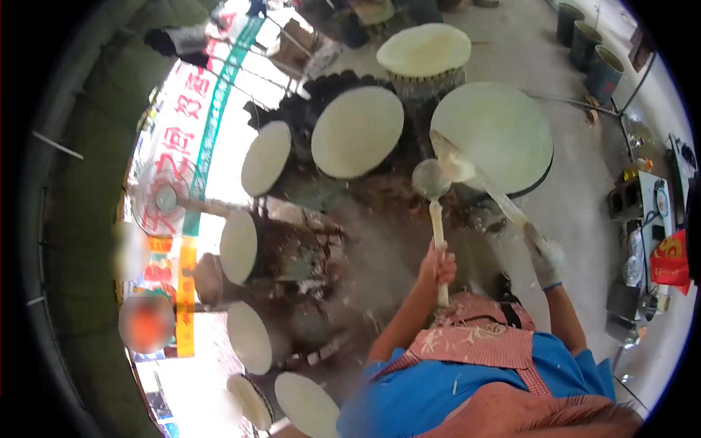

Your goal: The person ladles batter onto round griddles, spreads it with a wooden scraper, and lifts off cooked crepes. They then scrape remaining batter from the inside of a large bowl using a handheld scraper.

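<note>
My left hand point(438, 264), bare, is wrapped round the light handle of a ladle point(431, 179). The ladle's round bowl points away from me, near the edge of a big round pale-topped griddle point(504, 131). In a whitish glove, my right hand point(546, 261) grips a long-handled spatula point(504, 201). Its broad blade, coated with something pale, overlaps the near left edge of the griddle, close beside the ladle bowl. I cannot tell whether blade and bowl touch. A pinkish apron point(475, 343) spotted with pale bits covers my front.
Several pale round discs, one large point(358, 131) and one raised on a ribbed basket-like base point(425, 52), curve round to the left. A fan point(166, 197) and a banner point(191, 131) stand beyond. Buckets point(604, 73) line the far right; a cluttered side table point(655, 204) stands right.
</note>
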`<state>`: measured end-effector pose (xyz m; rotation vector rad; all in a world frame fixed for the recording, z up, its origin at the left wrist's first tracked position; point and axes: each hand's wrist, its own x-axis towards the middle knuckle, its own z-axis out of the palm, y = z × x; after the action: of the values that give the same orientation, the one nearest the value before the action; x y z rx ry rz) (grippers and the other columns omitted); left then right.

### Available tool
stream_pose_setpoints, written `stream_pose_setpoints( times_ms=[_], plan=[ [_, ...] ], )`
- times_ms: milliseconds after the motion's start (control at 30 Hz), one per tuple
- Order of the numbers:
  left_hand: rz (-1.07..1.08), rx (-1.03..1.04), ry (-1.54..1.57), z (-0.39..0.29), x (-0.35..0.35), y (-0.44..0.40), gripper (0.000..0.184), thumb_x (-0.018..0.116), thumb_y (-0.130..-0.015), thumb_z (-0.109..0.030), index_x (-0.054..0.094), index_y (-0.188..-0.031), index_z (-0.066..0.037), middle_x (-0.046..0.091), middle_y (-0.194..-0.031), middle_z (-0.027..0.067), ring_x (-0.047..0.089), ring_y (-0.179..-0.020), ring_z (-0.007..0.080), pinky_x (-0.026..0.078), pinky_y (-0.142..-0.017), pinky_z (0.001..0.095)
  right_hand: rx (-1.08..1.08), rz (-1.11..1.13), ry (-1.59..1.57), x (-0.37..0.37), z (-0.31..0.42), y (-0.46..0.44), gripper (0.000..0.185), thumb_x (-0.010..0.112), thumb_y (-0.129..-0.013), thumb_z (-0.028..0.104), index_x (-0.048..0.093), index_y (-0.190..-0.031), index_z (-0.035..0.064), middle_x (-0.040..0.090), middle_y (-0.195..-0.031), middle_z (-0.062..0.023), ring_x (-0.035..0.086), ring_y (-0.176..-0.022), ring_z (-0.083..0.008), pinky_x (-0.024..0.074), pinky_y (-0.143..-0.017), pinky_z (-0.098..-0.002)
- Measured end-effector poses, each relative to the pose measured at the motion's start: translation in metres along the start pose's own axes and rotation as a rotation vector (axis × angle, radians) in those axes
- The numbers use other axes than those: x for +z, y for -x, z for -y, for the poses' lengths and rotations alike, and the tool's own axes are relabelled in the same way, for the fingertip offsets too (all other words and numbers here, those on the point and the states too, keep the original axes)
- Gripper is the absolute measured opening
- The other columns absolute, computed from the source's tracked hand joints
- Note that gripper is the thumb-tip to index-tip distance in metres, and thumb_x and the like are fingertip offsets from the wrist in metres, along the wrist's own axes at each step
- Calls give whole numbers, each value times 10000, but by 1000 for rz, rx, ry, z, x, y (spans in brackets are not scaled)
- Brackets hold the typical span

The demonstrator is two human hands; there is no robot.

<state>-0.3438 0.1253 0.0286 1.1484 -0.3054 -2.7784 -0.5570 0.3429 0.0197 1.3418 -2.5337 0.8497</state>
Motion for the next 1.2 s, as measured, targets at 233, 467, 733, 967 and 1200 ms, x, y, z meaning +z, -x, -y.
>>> stream_pose_setpoints(
  times_ms=[233, 467, 733, 967, 1200],
  plan=[
    [612, -255, 704, -27, -77, 30, 244, 456, -966, -239, 525, -1157, -104, 350, -638, 4, 366, -442, 86, 327, -356, 227, -83, -44, -153, 69, 62, -3, 424, 702, -756, 113, 604, -1166, 69, 661, -828, -149, 625, -678, -318, 492, -632, -403],
    [170, 96, 651, -66, -135, 111, 334, 536, -920, -333, 382, -749, -91, 309, -554, -28, 295, -362, 64, 253, -285, 200, 44, 339, -705, 123, 139, -38, 264, 637, -805, 187, 650, -1008, 19, 665, -781, -124, 632, -658, -229, 489, -649, -322],
    [-39, 501, 800, -76, -211, 159, 327, 557, -913, -289, 350, -761, -86, 299, -565, -42, 268, -380, 29, 231, -295, 179, -123, 802, -704, 206, 258, -124, 188, 591, -833, 156, 618, -881, -24, 600, -666, -60, 540, -603, -113, 426, -571, -285],
    [28, 818, 1035, -69, -227, 183, 222, 554, -919, -222, 386, -834, -105, 341, -626, -30, 311, -426, 21, 256, -334, 166, -253, 1260, -795, 338, 355, -214, 181, 560, -852, 155, 605, -828, -19, 529, -630, -19, 517, -632, -65, 393, -537, -252],
    [-143, 750, 1034, -51, -245, 203, 409, 547, -910, -334, 343, -640, -105, 306, -512, -31, 276, -394, 50, 265, -374, 221, -625, 1114, -489, 353, 464, -245, 356, 623, -760, 362, 657, -850, 19, 627, -743, -166, 629, -728, -285, 462, -630, -379]
  ],
)
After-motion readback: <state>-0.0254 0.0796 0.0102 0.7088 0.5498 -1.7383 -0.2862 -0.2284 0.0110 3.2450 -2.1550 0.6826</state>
